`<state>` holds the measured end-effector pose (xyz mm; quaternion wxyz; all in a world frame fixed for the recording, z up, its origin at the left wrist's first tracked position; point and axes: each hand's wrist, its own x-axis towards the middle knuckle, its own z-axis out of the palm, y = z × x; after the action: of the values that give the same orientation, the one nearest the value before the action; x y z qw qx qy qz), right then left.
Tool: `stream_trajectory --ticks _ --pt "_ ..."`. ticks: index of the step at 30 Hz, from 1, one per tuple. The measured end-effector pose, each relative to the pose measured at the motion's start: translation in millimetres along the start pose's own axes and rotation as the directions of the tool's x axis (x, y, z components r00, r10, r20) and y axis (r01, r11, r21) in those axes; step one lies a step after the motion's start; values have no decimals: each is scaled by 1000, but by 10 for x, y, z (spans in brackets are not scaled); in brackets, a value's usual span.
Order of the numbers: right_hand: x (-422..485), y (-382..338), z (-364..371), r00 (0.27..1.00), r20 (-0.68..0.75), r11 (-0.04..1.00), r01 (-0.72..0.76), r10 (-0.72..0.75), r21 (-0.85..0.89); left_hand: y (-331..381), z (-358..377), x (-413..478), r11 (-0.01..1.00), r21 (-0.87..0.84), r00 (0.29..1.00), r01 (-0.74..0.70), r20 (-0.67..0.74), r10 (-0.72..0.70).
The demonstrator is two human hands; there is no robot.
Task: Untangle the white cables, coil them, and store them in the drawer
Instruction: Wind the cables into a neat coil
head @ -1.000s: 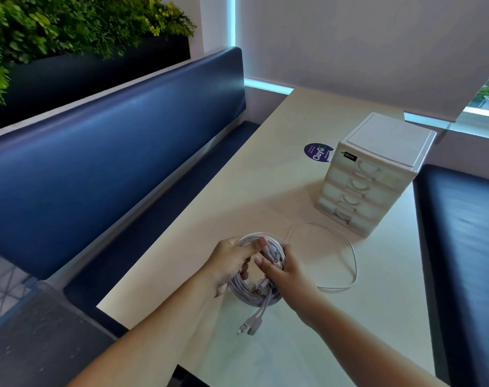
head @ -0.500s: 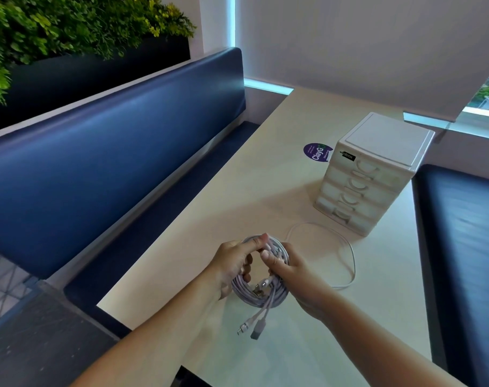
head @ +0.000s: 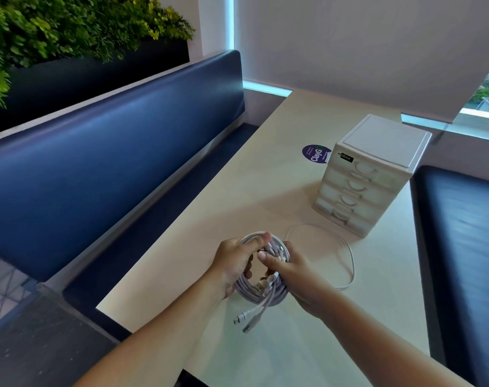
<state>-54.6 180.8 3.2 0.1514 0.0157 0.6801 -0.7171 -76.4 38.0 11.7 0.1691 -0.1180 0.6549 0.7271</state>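
Above table (head: 279, 135), coiled white cables (head: 268, 298) unchanged since earlier, left hand (head: 235, 261) and right hand (head: 293, 272) both grasping coil, thumbs on top.

Sticker (head: 313, 153) partly behind drawer unit (head: 360, 191), small print unreadable, bench (head: 461, 247) at right blurred
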Motion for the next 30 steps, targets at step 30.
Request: stream_trajectory --ticks 30 --pt "296 -663 -407 862 376 257 470 -341 -844 56 -95 -115 982 185 978 -25 209 -15"
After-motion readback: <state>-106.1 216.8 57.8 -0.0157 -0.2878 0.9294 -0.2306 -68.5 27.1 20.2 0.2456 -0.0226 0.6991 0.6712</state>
